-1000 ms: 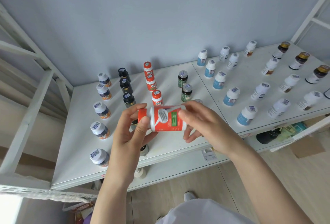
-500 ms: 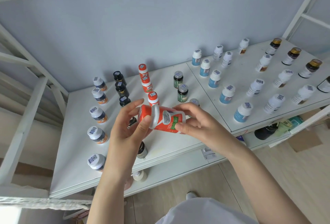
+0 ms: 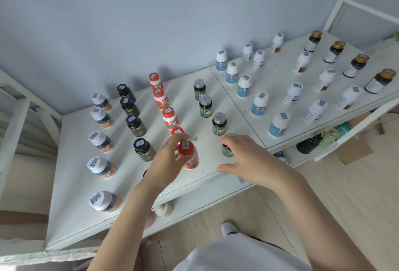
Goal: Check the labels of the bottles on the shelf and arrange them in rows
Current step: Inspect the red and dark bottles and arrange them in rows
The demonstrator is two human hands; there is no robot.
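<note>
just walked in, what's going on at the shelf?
A person is sorting bottles on a white shelf into rows by kind. The left hand holds an orange bottle by its cap, upright, at the front of the row of orange bottles, on or just above the surface. The right hand lies over the cap of a green-labelled bottle at the front of the next row, thumb spread apart from it.

Both bare forearms reach forward. The left grip [image 3: 169, 160] pinches the orange-capped white bottle [image 3: 187, 149] by its cap; the right grip [image 3: 248, 158] arches over a dark green bottle [image 3: 227, 152] (thumb spread wide)
</note>
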